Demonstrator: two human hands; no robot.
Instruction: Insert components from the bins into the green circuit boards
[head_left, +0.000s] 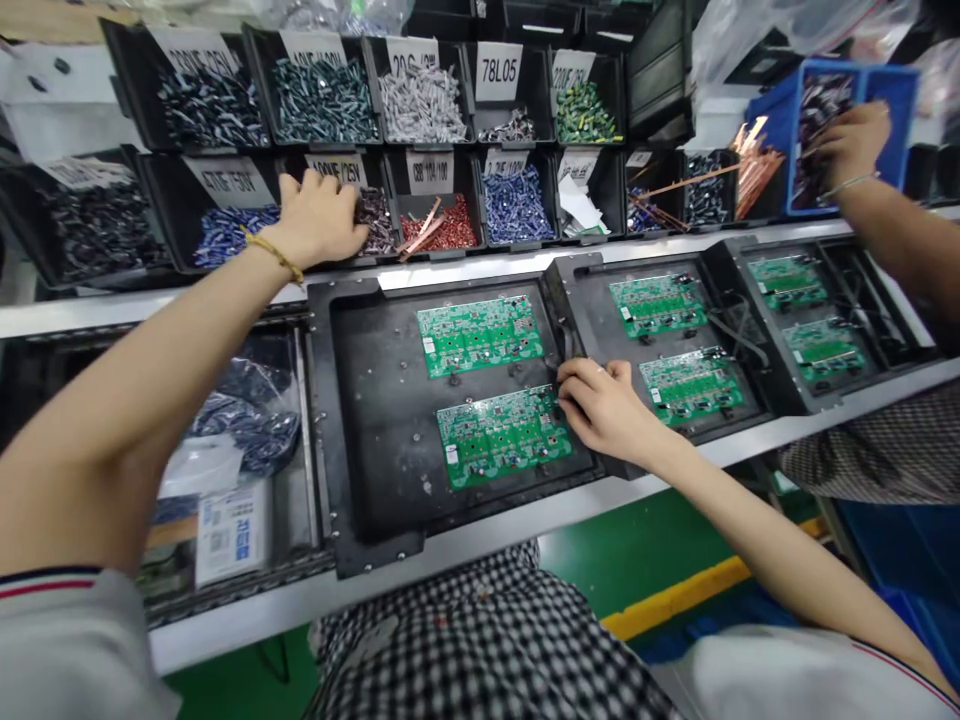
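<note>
My left hand [319, 220] reaches into a black parts bin [379, 215] of small dark components on the lower shelf row; its fingertips are hidden inside. My right hand [604, 405] rests, fingers curled, at the right edge of the nearer green circuit board [502, 435]. That board lies in a black carrier tray [360, 400] with a second green board [480, 335] behind it. Whether either hand holds a part cannot be seen.
Two rows of labelled black bins [435, 100] with capacitors and other parts stand behind the line. More carrier trays [675, 340] with green boards lie to the right. A co-worker's hand [851, 145] reaches into a blue bin [840, 120]. Bags of parts [247, 420] lie at left.
</note>
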